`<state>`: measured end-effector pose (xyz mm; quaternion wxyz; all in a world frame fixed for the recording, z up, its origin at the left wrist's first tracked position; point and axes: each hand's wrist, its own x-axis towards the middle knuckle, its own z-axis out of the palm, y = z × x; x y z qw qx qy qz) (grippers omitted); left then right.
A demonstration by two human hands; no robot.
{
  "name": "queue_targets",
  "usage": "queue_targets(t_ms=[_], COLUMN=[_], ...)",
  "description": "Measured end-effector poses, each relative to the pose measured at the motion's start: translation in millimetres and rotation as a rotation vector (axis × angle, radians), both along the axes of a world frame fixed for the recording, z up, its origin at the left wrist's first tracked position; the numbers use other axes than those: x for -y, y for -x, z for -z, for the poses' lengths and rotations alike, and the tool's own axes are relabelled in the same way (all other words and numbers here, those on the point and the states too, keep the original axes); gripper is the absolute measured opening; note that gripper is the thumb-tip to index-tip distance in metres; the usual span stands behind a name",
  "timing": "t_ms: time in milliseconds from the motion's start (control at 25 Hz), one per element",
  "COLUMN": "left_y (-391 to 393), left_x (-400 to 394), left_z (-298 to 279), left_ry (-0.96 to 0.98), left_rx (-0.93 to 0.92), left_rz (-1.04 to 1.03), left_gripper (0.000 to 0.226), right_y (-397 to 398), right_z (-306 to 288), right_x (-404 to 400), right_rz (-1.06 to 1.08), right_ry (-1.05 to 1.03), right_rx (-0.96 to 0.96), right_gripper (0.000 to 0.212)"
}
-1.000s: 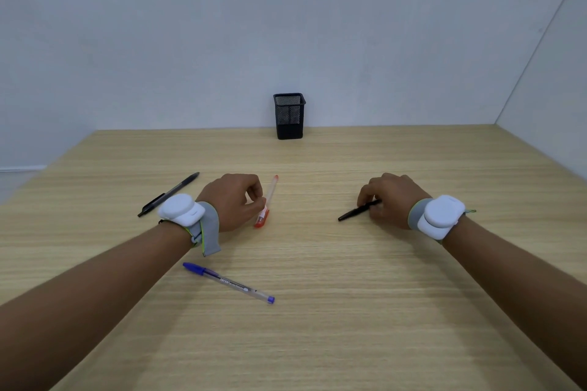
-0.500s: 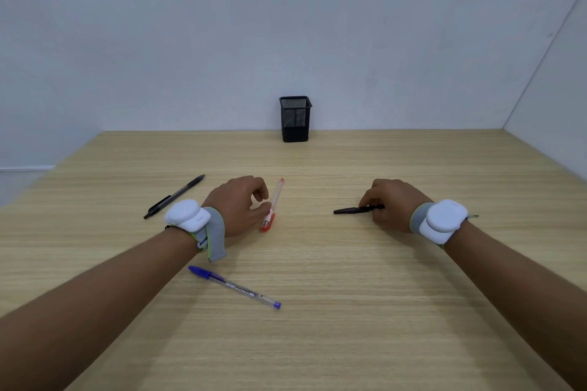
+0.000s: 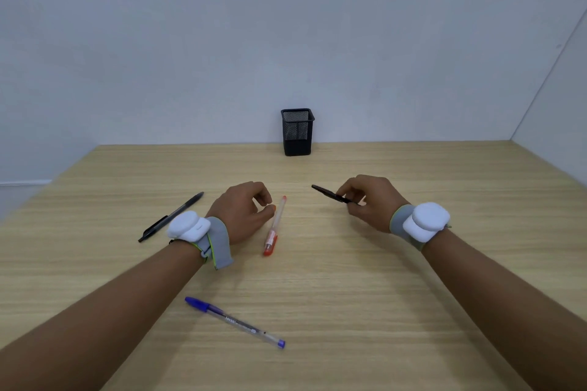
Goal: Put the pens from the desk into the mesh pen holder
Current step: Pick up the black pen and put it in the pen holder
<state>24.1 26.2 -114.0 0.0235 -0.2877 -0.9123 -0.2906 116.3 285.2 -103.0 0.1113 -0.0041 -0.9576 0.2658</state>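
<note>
The right hand [image 3: 370, 201] pinches a black pen [image 3: 330, 194], raised off the tabletop [image 3: 381, 295]; the left hand [image 3: 243, 211] is loosely curled, fingertips beside the red pen [image 3: 273, 227]; next, probably, a carry to the mesh pen holder [image 3: 297, 132], well apart at the back edge.

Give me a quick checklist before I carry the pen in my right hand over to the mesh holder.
1. Right hand has a grip on the dark pen: ok, pinched near one end, lifted.
2. Holder upright at the desk's far edge: ok.
3. Holder has room: ok, no pens show inside.
4. Path to holder clear: ok, bare desk between.
5. Left hand has the red pen: not ok, fingers beside it, pen flat.
6. Black pen and blue pen collected: not ok, both on desk.
</note>
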Motion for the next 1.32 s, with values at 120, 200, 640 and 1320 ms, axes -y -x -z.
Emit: queue_targets(t_ms=[120, 200, 640, 1320], left_y=[7.9, 17.2, 61.1, 144.4], left_x=[-8.6, -15.9, -55.8, -91.3], left_z=[-2.4, -4.7, -10.1, -9.9], left_ry=[-0.079, -0.116, -0.264, -0.395], left_rx=[0.034, 0.049, 0.098, 0.134], left_rz=[-0.009, -0.02, -0.064, -0.077], left_gripper=[0.008, 0.008, 0.009, 0.01], right_y=[19.4, 36.5, 112.9, 212.3], right_z=[-3.9, -5.4, -15.9, -56.7], right_x=[9.9, 13.6, 17.7, -12.1], right_rz=[0.022, 0.033, 0.042, 0.099], right_ry=[0.15, 0.223, 0.336, 0.487], right_rx=[-0.055, -0.081, -0.178, -0.442], right_gripper=[0.026, 0.024, 0.023, 0.016])
